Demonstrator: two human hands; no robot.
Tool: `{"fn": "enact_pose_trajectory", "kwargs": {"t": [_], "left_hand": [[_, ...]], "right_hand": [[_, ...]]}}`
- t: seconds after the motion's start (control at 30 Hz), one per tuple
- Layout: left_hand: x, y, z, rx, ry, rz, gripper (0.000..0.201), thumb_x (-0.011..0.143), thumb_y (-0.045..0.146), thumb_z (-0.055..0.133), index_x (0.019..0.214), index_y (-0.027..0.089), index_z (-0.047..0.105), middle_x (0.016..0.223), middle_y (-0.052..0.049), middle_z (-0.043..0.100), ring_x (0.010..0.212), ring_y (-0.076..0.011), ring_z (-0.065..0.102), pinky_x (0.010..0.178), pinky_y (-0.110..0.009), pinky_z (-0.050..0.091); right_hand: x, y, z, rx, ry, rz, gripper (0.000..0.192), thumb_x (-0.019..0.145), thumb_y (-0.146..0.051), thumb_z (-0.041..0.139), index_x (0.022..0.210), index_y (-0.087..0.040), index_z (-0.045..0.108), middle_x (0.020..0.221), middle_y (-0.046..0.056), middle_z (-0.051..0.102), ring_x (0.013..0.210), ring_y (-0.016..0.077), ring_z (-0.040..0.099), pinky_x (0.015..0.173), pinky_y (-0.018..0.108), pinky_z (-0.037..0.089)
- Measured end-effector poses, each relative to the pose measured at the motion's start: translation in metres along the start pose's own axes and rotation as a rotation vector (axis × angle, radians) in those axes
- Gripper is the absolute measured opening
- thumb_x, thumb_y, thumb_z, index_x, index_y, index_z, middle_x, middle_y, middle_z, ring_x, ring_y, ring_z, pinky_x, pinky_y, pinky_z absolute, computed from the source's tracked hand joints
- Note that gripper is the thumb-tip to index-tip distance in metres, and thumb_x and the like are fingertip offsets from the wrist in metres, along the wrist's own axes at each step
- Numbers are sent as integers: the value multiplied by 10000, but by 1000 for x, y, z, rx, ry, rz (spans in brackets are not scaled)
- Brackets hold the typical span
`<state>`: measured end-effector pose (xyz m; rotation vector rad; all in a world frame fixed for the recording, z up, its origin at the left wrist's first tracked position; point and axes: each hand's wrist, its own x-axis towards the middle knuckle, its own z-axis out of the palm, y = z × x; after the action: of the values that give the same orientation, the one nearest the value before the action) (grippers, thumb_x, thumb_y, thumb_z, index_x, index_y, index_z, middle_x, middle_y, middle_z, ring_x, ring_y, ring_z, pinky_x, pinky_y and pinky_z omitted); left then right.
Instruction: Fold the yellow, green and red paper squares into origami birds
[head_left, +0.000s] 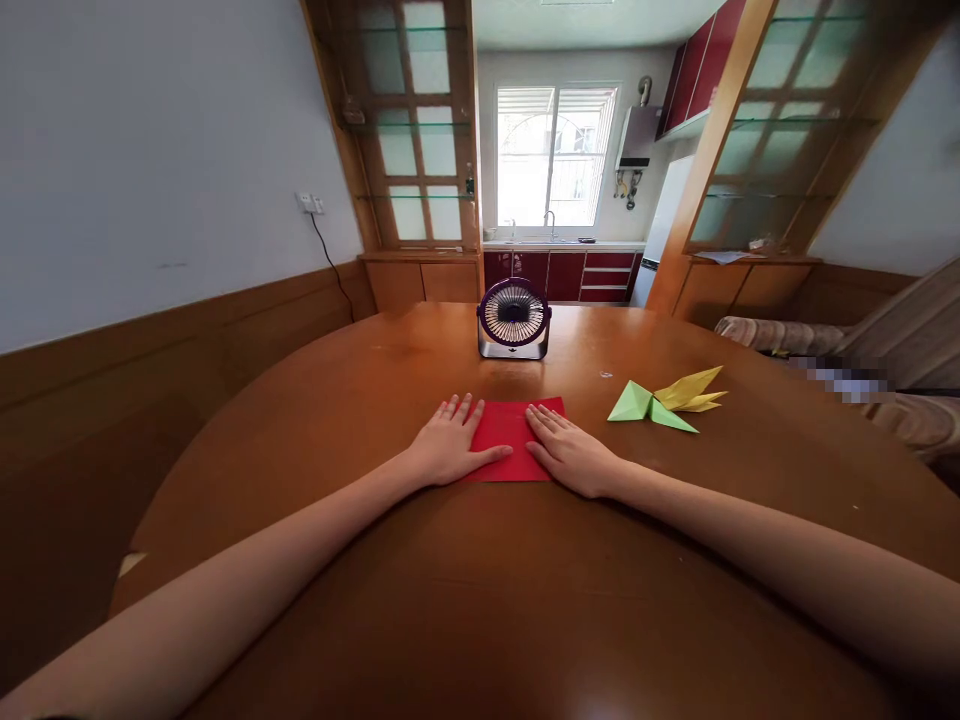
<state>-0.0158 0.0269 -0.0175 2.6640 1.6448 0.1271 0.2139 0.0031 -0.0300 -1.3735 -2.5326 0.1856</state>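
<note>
A sheet of red paper (508,432) lies flat on the wooden table in front of me. My left hand (450,442) rests on its left side, palm down, with fingers spread and the thumb reaching over the paper. On the right side my right hand (568,450) lies flat, its fingers stretched out and close to one another. Both hands cover the paper's side edges in part. To the right of my right hand are a folded green paper piece (637,402) and a folded yellow paper piece (688,390), touching or overlapping each other.
A small purple desk fan (514,315) stands beyond the paper on the rounded wooden table (337,420). A cord hangs from a wall socket (309,203) at the left. Striped cushioned seating (784,335) is at the right. Behind lies a kitchen with a window (555,155).
</note>
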Motion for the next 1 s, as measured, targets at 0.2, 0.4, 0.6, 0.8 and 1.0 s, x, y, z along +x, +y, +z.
{"fn": "enact_pose_trajectory", "kwargs": {"t": [0.2,0.4,0.6,0.8,1.0], "left_hand": [[-8,-24,-3,14,-11,-51,1047,824,808,242,1506,14,209,1573,-163,136,1471,-293,129,1200,-401,109],[-9,-23,-4,82,8,-60,972,858,752,264,1496,19,255,1564,-167,180,1472,-301,113,1202,-454,60],[-9,3,-1,102,155,225,665,955,465,290,1462,38,346,1578,-148,149,1478,-242,110,1209,-400,64],[-7,15,6,-28,-1,208,701,970,536,229,1514,93,241,1576,-113,190,1470,-273,134,1197,-405,149],[-11,-4,0,-16,-31,44,991,853,767,273,1511,28,204,1579,-164,109,1471,-321,87,1200,-424,109]], "right_hand": [[-3,-4,-2,-9,-41,20,906,927,-686,144,1499,13,218,1562,209,181,1468,304,146,1205,467,172],[-5,-7,-5,12,-63,51,1038,849,-795,247,1503,10,203,1569,207,133,1471,322,105,1209,454,156],[-4,-10,-6,-9,-65,50,1096,802,-837,291,1504,0,211,1562,223,144,1466,340,118,1200,469,171],[-4,-10,-8,-12,-75,47,1107,786,-851,293,1507,-15,214,1563,218,160,1465,339,126,1204,466,165],[-11,-6,-15,-7,-111,39,1117,781,-850,315,1516,-21,169,1578,183,130,1475,315,79,1221,436,105]]}}
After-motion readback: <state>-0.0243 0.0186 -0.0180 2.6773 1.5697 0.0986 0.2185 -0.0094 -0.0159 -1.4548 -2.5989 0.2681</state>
